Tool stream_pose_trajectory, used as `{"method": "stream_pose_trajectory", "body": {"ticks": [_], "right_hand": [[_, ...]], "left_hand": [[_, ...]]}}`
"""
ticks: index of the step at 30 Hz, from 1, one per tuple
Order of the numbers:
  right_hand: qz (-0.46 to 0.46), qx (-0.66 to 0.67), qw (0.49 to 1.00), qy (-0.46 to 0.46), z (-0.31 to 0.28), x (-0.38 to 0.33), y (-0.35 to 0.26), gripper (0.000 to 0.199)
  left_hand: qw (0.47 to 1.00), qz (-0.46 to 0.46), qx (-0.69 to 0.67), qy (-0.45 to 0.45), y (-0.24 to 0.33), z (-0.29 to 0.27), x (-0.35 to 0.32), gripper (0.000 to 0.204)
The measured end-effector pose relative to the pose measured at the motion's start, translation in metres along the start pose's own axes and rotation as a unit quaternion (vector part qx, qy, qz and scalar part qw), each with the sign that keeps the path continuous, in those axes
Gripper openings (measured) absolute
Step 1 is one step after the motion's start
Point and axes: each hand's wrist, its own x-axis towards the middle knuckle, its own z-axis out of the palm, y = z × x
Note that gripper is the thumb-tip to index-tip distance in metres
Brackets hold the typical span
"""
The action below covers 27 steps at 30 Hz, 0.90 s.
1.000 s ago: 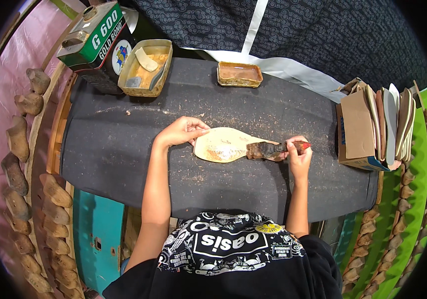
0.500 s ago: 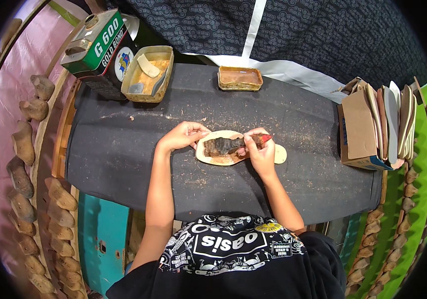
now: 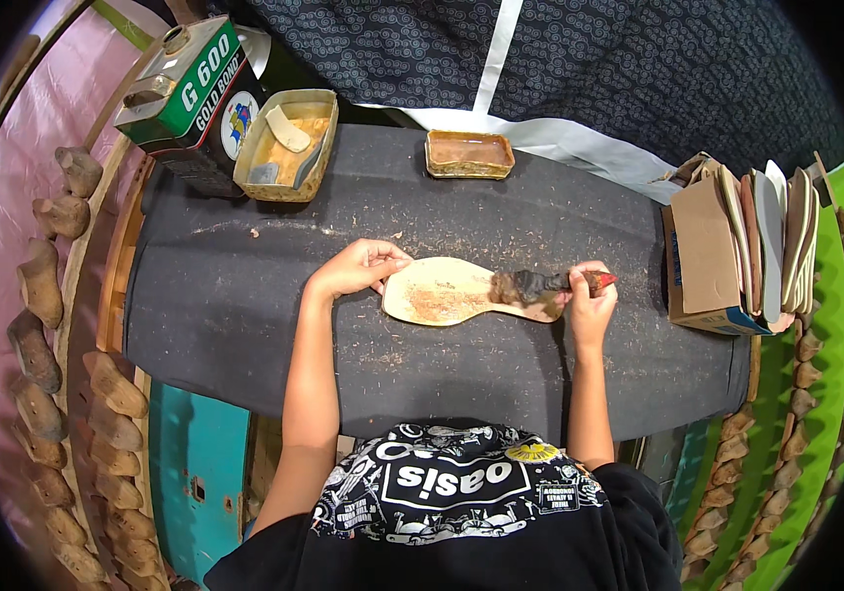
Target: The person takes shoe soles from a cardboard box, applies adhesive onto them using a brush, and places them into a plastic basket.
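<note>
Clamped around the red handle of one brush [image 3: 550, 286], the right hand [image 3: 589, 303] holds its dark, glue-caked bristles down on the narrow end of a single pale insole [image 3: 456, 293]. Fingers of the left hand [image 3: 361, 268] are curled, their tips pressing the rounded wide end of that insole, pinning it flat rather than gripping it. A brownish smear of glue shows on the middle of the insole.

Only one view, the head camera, shows the scene. The insole lies at the centre of a dark, dust-flecked worktop [image 3: 225, 315], lengthwise from left to right. Beyond the insole, at the far edge of the worktop, stand two open glue tins: a larger rectangular tin [image 3: 286, 146] to the far left holding a pale scrap and a scraper, and a smaller shallow tin [image 3: 469, 155] almost straight ahead of the insole. One green and white can [image 3: 186, 94] sits just left of the larger tin. To the right of the insole, one cardboard box [image 3: 708, 258] holds a stack of upright insoles, too tightly packed to count. Wooden shoe lasts [image 3: 43, 286] line racks well left of the insole, and more run down the right.
</note>
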Motion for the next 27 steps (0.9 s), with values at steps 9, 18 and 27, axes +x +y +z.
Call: {"method": "stream_pose_trajectory", "body": {"ticks": [9, 18, 27], "right_hand": [[0.04, 0.089, 0.99, -0.099, 0.081, -0.007, 0.005, 0.006], [0.009, 0.029, 0.999, -0.022, 0.042, 0.0, 0.008, 0.005], [0.002, 0.012, 0.999, 0.042, 0.016, 0.012, -0.007, 0.004]], "left_hand": [[1.0, -0.007, 0.014, 0.002, 0.003, 0.002, -0.001, 0.023], [1.0, -0.001, 0.004, -0.009, 0.0, -0.001, -0.002, 0.021], [1.0, -0.01, 0.016, 0.007, 0.005, 0.001, -0.002, 0.022]]}}
